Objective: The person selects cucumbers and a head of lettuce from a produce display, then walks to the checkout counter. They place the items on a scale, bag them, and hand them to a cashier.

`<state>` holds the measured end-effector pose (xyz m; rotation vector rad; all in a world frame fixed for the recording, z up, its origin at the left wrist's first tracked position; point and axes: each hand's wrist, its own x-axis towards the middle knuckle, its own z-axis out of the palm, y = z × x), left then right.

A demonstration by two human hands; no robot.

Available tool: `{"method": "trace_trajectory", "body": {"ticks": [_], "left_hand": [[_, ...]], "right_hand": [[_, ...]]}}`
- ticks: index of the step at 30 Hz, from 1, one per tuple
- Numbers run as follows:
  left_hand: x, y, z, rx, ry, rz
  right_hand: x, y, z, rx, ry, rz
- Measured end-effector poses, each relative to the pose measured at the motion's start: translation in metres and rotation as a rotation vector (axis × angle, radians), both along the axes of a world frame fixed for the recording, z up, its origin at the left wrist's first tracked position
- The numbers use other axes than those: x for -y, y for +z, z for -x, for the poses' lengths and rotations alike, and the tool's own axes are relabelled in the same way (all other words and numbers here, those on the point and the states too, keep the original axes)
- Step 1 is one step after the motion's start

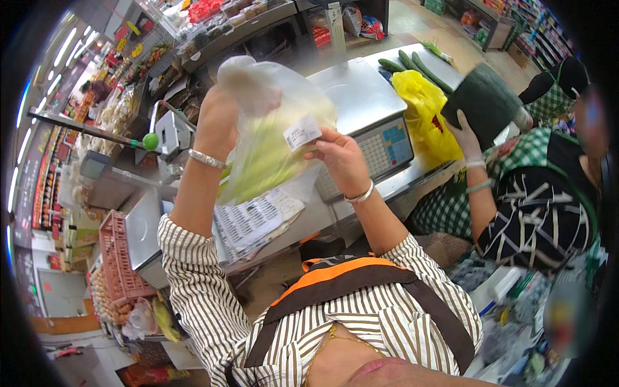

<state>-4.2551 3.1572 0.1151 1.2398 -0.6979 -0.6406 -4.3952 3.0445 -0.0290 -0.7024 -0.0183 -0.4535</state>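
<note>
My left hand (216, 123) holds up a translucent plastic bag (261, 92) by its gathered top. Pale green and whitish produce shows through the film. A white printed label (301, 131) sits on the side of the bag facing me, and the thumb and fingers of my right hand (341, 157) pinch its right edge. Behind my right hand stands a weighing scale with a steel pan (360, 99) and a keypad (375, 157). Below the bag, a printed chart of small pictures (254, 222) lies on the counter.
A co-worker in a checked apron (520, 147) stands at the right, with a gloved hand on a large dark green winter melon (486, 104). Cucumbers (425, 72) and a yellow plastic bag (423, 113) lie beyond the scale. At left are another scale (145, 232) and a pink plastic crate (113, 261).
</note>
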Motion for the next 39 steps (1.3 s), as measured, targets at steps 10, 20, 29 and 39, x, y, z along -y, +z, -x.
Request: {"method": "trace_trajectory", "body": {"ticks": [10, 20, 29, 39], "left_hand": [[-0.098, 0.025, 0.055, -0.178, 0.006, -0.024], [-0.154, 0.027, 0.125, -0.124, 0.151, -0.099], [-0.186, 0.014, 0.145, -0.106, 0.260, -0.169], [-0.223, 0.011, 0.158, -0.094, 0.409, -0.160]], "right_hand": [[-0.106, 0.028, 0.057, -0.095, -0.096, 0.233], [-0.155, 0.039, 0.095, -0.224, -0.798, 1.094], [-0.122, -0.034, 0.106, -0.389, -0.526, 0.744], [-0.133, -0.082, 0.099, -0.735, 0.386, -0.087]]}}
